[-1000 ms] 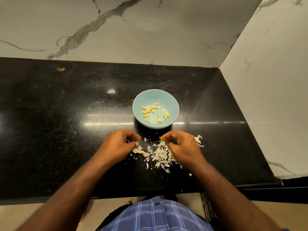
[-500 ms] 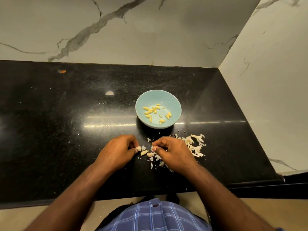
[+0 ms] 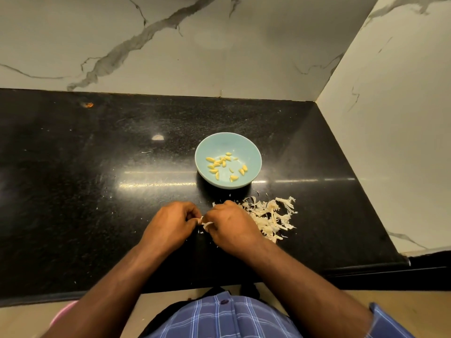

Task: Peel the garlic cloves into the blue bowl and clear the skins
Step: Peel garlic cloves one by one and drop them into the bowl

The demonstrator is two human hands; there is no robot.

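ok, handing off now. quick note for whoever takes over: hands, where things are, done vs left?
Left hand and right hand meet at the near counter edge, both pinching one pale garlic clove, its skin partly off.
Round light-blue bowl sits just behind the hands on the black stone counter, holding over a dozen peeled yellow cloves.
Heap of papery skins lies right of the right hand.
Left: finish this clove, drop it in the bowl, clear the skins.
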